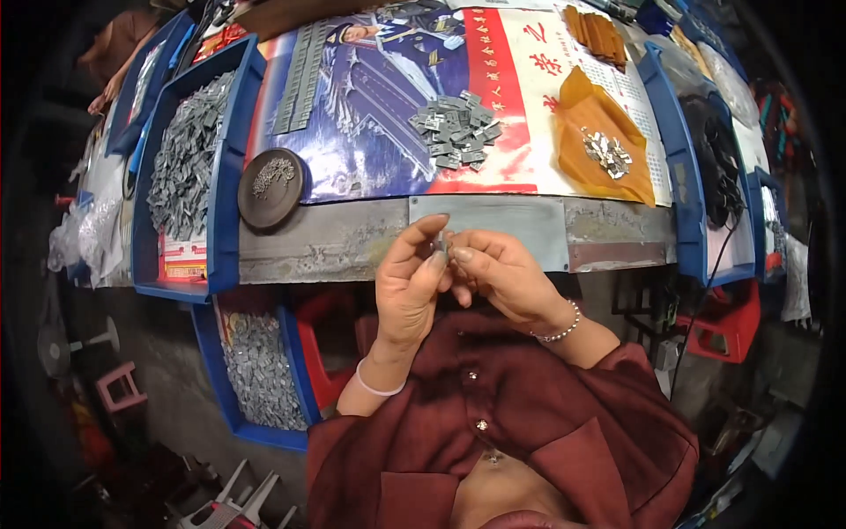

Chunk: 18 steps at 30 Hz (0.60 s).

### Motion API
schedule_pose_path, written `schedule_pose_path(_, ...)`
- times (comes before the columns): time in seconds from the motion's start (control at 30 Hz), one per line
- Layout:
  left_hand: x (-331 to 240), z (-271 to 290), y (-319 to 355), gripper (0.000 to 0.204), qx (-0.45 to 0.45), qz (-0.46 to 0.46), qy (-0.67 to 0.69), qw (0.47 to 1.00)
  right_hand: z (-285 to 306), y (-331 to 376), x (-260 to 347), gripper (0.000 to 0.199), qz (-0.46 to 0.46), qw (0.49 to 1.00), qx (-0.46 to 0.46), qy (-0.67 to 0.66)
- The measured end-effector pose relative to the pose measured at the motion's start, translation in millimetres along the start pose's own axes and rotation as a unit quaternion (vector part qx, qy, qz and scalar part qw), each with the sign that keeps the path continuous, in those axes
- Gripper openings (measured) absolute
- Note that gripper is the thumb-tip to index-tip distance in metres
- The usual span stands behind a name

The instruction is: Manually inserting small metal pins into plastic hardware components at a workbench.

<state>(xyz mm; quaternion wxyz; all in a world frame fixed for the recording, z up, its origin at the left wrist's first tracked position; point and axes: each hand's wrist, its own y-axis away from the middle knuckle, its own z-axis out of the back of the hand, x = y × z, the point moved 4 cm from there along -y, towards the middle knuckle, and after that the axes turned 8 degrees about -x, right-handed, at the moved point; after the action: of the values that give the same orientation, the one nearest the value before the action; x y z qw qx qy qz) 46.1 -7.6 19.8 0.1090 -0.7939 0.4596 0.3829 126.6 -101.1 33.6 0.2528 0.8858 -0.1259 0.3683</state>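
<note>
My left hand [410, 286] and my right hand [502, 278] meet in front of my chest, over the near edge of the table. Both pinch a small grey metal piece [443, 247] between thumb and fingers; most of it is hidden by the fingertips. Beyond them a loose pile of flat grey metal pieces [455, 130] lies on the poster. To the left, a round brown dish [256, 210] holds tiny metal parts [275, 176]. On the right, small shiny silver pieces [608, 152] rest on amber-coloured paper [577, 97].
A blue bin [231, 167] of grey metal pieces stands at the left, with another blue bin [295, 375] lower down. Grey pieces in rows [301, 79] lie on the poster [370, 172]. At right is a blue tray [677, 167] with black items. Red stools [727, 322] stand below.
</note>
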Motion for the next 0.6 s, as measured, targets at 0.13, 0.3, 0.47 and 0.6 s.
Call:
schedule_pose_path(0.13, -5.6, -4.4, 3.4, 0.037, 0.023, -0.020, -0.048, 0.998, 1.0, -5.0, -4.6, 0.021, 0.002, 1.000, -0.011, -0.013)
schedule_pose_path(0.3, -12.0, -5.5, 6.8, 0.031, 0.038, -0.066, -0.122, 0.990, 1.5, 0.0, -1.0, 0.016, 0.005, 0.999, -0.030, 0.022)
schedule_pose_path(0.47, -25.2, -5.9, 6.7, 0.022, 0.028, -0.130, -0.252, 0.958, 8.9, 0.0, 6.2, 0.013, 0.055, 0.988, -0.093, 0.114)
schedule_pose_path(0.6, -20.5, 0.8, 10.8, 0.022, 0.004, -0.093, -0.262, 0.961, 10.0, -1.3, 7.2, 0.016, 0.054, 0.987, -0.090, 0.124)
